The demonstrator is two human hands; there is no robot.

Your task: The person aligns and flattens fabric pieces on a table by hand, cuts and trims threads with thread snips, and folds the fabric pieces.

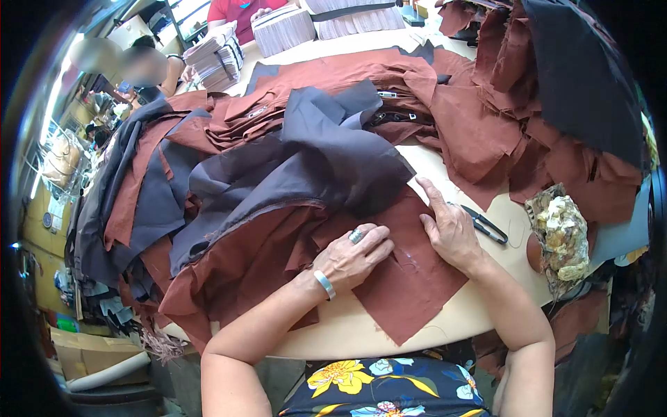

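Observation:
My left hand (pixel 354 256), with a ring and a metal bracelet, rests on a rust-brown cloth piece (pixel 410 299), fingers together and slightly bent. On the right edge of that piece lies my right hand (pixel 451 233), index finger stretched out and thumb apart. Faint pale marks or threads show on the cloth between the hands. A dark grey cloth (pixel 299 167), joined along a seam to more brown cloth, is bunched just beyond my left hand. Beside my right wrist lies a slim black tool (pixel 490 228), partly hidden, its kind unclear.
Behind the dark cloth runs a heap of brown pieces (pixel 333 76) with zippers (pixel 389 94). More cloth (pixel 583 76) piles at the right, near a scrap-filled holder (pixel 561 236). Tied bundles (pixel 281 31) stand at the table's far side, where other people (pixel 240 14) are.

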